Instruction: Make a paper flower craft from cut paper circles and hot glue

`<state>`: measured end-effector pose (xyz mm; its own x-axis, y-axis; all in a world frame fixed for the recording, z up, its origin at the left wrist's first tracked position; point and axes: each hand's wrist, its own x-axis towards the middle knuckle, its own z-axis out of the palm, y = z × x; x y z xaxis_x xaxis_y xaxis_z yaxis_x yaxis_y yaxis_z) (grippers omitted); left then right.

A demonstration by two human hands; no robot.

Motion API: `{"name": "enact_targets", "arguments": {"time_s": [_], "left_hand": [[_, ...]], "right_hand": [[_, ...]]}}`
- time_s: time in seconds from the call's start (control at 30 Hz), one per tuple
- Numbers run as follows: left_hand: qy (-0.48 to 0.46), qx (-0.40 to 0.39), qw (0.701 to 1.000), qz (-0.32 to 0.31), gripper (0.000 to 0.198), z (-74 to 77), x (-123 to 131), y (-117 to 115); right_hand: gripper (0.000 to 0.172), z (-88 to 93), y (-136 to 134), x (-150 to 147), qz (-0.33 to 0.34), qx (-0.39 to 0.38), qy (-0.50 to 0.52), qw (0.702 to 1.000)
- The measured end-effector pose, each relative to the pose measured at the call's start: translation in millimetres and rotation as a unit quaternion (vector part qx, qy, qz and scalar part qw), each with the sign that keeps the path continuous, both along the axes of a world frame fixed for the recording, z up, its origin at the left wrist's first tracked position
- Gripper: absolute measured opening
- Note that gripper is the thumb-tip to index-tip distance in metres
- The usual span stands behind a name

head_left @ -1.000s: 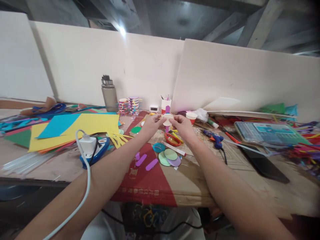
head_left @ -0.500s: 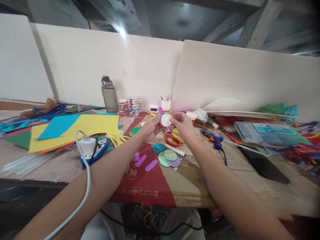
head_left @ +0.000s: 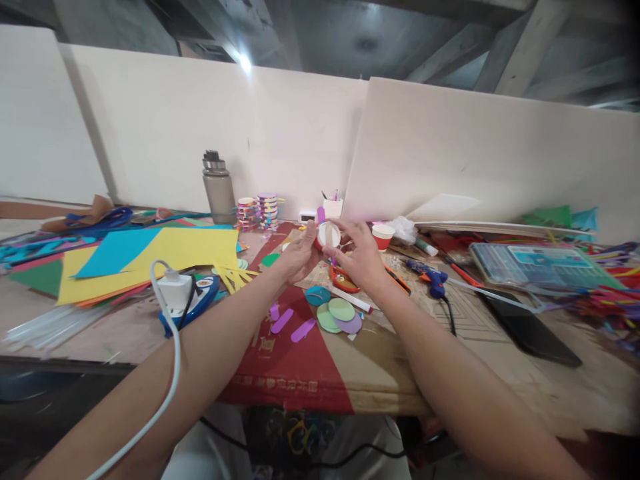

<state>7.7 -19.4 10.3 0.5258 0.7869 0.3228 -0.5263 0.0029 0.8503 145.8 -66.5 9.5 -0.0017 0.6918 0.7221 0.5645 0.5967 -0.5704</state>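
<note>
A small round white piece with a red edge is held between both hands above the middle of the table. My left hand grips it from the left, and a purple strip sticks up behind it. My right hand closes on it from the right, fingers bent over its rim. Beneath the hands lie orange-handled scissors, a white marker, a blue disc, green discs and a lilac disc. Purple paper strips rest on the red cardboard.
Coloured paper sheets and a white plug on a blue power strip are at left. A bottle and stacked discs stand behind. At right are a red cup, a glue gun, a phone and a plastic case.
Both hands have shifted slightly left with the round piece. My right hand's fingers have moved over its rim, and the red cup behind is more exposed.
</note>
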Motion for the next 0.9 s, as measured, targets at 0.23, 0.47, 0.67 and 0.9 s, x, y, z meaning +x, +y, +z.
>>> {"name": "enact_targets", "arguments": {"time_s": [0.23,0.47,0.67,0.9], "left_hand": [[0.034,0.01,0.999,0.014,0.073,-4.9,6,-4],[0.041,-0.008,0.999,0.022,0.07,-1.7,8,-9],[0.041,-0.009,0.999,0.022,0.039,-0.5,4,-10],[0.061,0.053,0.996,0.04,0.044,-3.1,-1,2]], "right_hand": [[0.046,-5.7,3,-4,-0.013,-0.013,0.033,0.999],[0.044,-6.8,2,-9,-0.059,-0.009,0.031,0.998],[0.046,-9.0,3,-6,-0.105,0.002,0.026,0.994],[0.047,-8.7,11,0,-0.049,-0.062,0.115,0.99]]}}
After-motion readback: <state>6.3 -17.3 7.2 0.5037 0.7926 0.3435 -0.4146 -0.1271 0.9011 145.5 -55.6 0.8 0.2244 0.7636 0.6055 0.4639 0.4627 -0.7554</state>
